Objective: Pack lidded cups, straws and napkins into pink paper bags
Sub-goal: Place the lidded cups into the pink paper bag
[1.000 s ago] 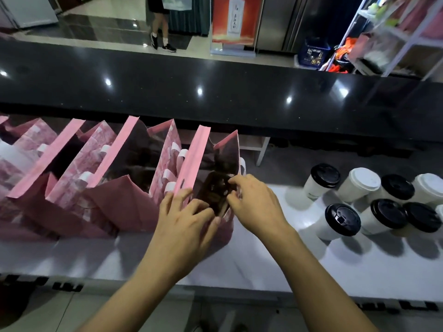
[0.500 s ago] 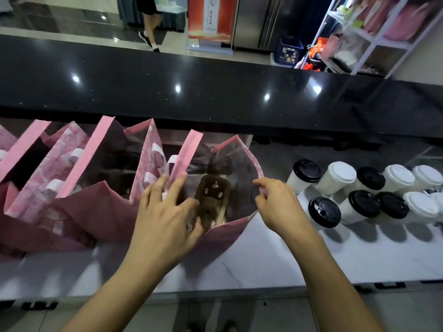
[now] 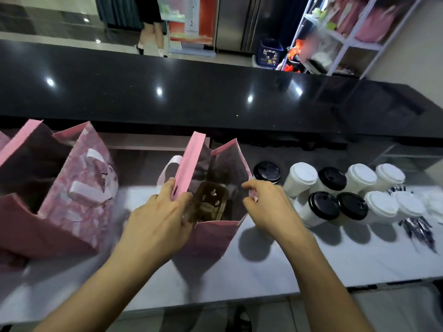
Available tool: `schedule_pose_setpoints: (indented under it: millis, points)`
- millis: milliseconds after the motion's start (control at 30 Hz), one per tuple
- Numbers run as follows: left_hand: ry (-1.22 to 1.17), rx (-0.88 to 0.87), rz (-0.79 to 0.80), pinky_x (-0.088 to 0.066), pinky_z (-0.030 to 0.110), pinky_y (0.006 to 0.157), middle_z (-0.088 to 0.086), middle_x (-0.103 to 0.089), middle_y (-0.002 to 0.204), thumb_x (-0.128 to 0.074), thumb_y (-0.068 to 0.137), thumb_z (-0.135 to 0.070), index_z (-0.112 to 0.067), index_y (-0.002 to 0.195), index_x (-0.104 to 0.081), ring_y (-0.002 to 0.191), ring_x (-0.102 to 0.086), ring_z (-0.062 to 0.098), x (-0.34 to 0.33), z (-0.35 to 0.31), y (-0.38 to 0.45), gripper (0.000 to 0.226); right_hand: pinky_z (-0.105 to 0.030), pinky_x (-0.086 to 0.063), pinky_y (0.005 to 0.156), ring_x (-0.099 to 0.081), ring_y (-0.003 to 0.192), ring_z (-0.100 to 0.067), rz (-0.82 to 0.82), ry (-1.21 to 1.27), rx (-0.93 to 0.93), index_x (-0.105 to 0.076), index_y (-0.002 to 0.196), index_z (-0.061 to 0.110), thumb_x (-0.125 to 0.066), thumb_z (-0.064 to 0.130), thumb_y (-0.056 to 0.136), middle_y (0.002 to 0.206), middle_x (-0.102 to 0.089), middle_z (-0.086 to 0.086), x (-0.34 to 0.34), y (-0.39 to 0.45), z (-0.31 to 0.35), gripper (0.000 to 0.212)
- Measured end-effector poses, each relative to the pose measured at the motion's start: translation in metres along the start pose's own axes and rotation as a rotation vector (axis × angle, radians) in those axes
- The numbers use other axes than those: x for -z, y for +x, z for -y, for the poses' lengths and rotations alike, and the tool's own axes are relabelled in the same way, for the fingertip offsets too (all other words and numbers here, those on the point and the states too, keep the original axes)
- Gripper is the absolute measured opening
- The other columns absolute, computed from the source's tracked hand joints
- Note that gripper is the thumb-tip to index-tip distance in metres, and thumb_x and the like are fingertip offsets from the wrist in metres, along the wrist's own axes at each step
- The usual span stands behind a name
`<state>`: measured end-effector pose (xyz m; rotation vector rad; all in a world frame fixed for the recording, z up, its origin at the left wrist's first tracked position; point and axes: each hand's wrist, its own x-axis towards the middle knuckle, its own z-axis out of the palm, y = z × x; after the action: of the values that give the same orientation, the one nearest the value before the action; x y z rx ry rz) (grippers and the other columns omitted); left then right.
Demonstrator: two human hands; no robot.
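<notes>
While both hands hold it open, the pink bag (image 3: pixel 211 233) stands upright on the pale worktop (image 3: pixel 311 259), near the middle of the view. The left hand (image 3: pixel 158 226) grips the bag's 9 o'clock rim, fingers (image 3: pixel 167 188) curled over the edge and thumb inside the mouth. The right hand (image 3: pixel 268 207) pinches the 3 o'clock rim between curled fingers (image 3: pixel 247 185) and thumb. Inside the bag lies a brown cup carrier (image 3: pixel 211 204), seen through the open mouth. A white handle (image 3: pixel 167 168) hangs outside the bag at its 10 o'clock side.

At 9 o'clock from the bag, apart from it, stand more open pink bags (image 3: pixel 72 200) with white handles. At 3 o'clock stands a cluster of lidded cups (image 3: pixel 335 195), some with black lids and some with white, set close together in two rows. Just past the cups, at 3 to 4 o'clock, lie dark wrapped straws (image 3: pixel 417 228) and something white, too blurred to name. A black counter (image 3: pixel 215 92) runs across at 12 o'clock.
</notes>
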<state>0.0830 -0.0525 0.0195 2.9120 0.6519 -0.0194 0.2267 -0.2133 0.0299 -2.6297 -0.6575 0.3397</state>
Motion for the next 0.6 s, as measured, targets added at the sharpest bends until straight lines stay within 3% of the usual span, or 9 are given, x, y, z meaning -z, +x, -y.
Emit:
schedule_pose_setpoints:
  millis: [100, 200, 333, 433, 600]
  points:
    - [-0.081, 0.061, -0.019, -0.045, 0.034, 0.059, -0.003, -0.044, 0.140, -0.050, 0.088, -0.039, -0.031, 0.120, -0.040, 0.095, -0.063, 0.026, 0.001, -0.026, 0.004, 0.035, -0.036, -0.048, 0.090, -0.056, 0.119, -0.023, 0.046, 0.019, 0.080, -0.060, 0.135, 0.029, -0.051, 0.018, 0.091, 0.132, -0.063, 0.002, 0.010, 0.016, -0.025, 0.046]
    - [-0.152, 0.163, -0.066, -0.043, 0.036, 0.064, -0.007, -0.052, 0.128, -0.057, 0.087, -0.046, -0.032, 0.126, -0.035, 0.094, -0.064, 0.026, 0.002, -0.050, 0.002, 0.047, -0.033, -0.048, 0.085, -0.058, 0.115, -0.020, 0.110, 0.061, 0.153, -0.061, 0.133, 0.031, -0.052, 0.020, 0.091, 0.127, -0.065, 0.005, 0.022, 0.027, -0.052, 0.044]
    - [-0.254, 0.306, -0.111, -0.050, 0.043, 0.086, -0.003, -0.051, 0.142, -0.073, 0.079, -0.049, -0.034, 0.142, -0.025, 0.118, -0.059, 0.029, -0.003, -0.070, -0.005, 0.080, -0.028, -0.043, 0.082, -0.059, 0.111, -0.014, 0.166, 0.103, 0.291, -0.063, 0.122, 0.037, -0.055, 0.028, 0.093, 0.118, -0.066, 0.014, 0.033, 0.041, -0.087, 0.032]
    - [-0.365, 0.366, -0.118, -0.046, 0.044, 0.102, -0.004, -0.044, 0.151, -0.083, 0.068, -0.051, -0.035, 0.150, -0.020, 0.131, -0.050, 0.022, -0.006, -0.077, -0.009, 0.105, -0.028, -0.045, 0.090, -0.057, 0.113, -0.010, 0.217, 0.121, 0.401, -0.063, 0.123, 0.037, -0.057, 0.039, 0.095, 0.121, -0.064, 0.015, 0.035, 0.047, -0.101, 0.029]
    - [-0.520, 0.411, -0.174, -0.038, 0.031, 0.107, -0.005, -0.032, 0.159, -0.090, 0.057, -0.051, -0.030, 0.158, -0.017, 0.137, -0.042, 0.019, -0.012, -0.091, -0.004, 0.126, -0.025, -0.045, 0.093, -0.055, 0.106, -0.002, 0.247, 0.195, 0.560, -0.060, 0.127, 0.039, -0.058, 0.044, 0.096, 0.116, -0.061, 0.015, 0.036, 0.054, -0.115, 0.031]
